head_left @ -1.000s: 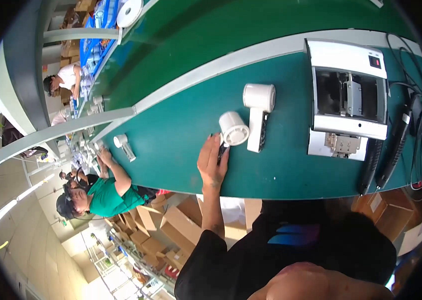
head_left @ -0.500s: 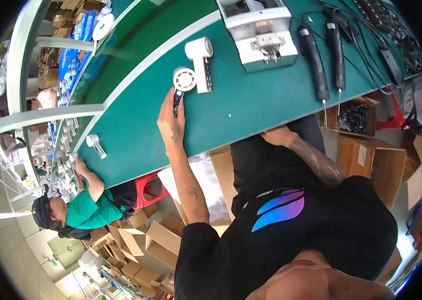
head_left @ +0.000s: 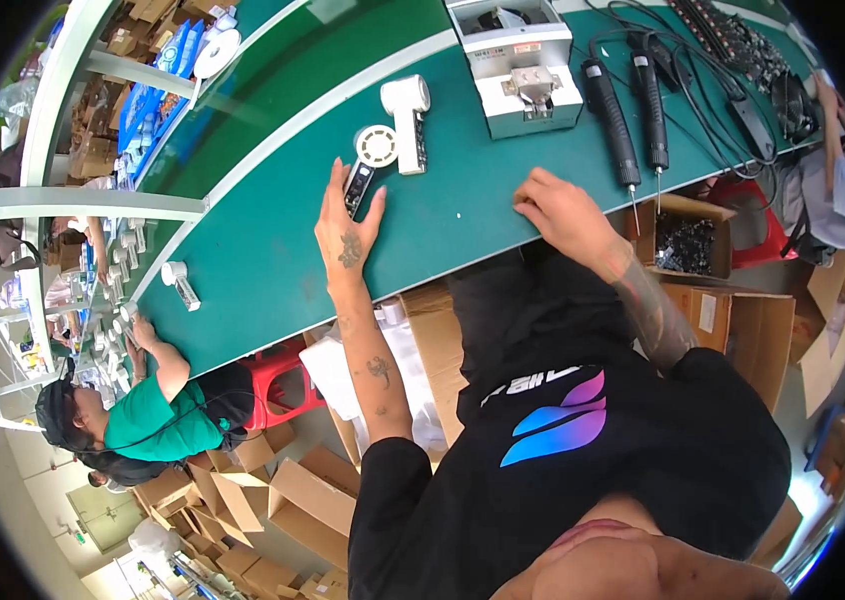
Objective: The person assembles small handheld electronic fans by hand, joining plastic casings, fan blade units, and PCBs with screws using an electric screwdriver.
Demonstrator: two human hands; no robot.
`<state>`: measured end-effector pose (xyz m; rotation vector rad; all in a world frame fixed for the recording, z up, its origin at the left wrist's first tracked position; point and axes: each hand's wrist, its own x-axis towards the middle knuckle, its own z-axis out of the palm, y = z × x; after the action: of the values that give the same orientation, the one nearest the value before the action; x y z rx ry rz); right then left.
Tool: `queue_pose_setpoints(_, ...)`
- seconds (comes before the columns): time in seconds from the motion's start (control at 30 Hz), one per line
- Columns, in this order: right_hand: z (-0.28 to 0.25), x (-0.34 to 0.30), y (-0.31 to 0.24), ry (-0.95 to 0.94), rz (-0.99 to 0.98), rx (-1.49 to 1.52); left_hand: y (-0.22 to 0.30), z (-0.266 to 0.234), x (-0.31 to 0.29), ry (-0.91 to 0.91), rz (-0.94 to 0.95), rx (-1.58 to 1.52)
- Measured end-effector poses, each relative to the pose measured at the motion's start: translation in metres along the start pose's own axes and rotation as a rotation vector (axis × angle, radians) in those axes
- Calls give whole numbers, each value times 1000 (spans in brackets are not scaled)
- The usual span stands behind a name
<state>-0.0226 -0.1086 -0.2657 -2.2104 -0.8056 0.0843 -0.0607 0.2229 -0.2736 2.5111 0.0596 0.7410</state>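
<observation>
My left hand lies around the lower end of a small handheld fan on the green bench. Its thumb and fingers are spread apart, so the hand is open. The fan has a round white head, and its handle shows dark inner parts. Just beyond it lies a second white fan with parts showing along its handle. My right hand is over the bench's near edge, fingers curled in; I see nothing in them.
A white metal machine stands at the back. Right of it lie two black electric screwdrivers with cables, tips past the edge. Another white fan lies left, near a person in green. Below the bench sits a box of dark small parts.
My right hand has risen from my lap to above the bench edge. My left thumb has moved away from the fan's handle, opening the hand. The fan stays on the bench.
</observation>
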Motion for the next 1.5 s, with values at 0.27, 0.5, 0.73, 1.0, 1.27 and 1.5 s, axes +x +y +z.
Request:
queue_pose_setpoints(0.27, -24, 18, -30, 2, -80, -303, -6, -11, -6, 92, 53, -44)
queue_pose_setpoints(0.5, -150, 166, 68, 458, -377, -431, 1, 2, 12, 373, -14, -139)
queue_pose_setpoints(0.73, -171, 63, -28, 302, -115, 220, 31, -11, 134, 275, 336, -135)
queue_pose_setpoints(1.0, -58, -25, -7, -569, -33, 1126, 54, 204, 416, -134, 952, 146)
queue_pose_setpoints(1.27, -53, -18, 11, -303, 263, 1166, 7, 271, 424, -459, 906, 197)
queue_pose_setpoints(1.5, -88, -5, -11, -289, -76, 818, 42, 63, 375, -231, 607, 21)
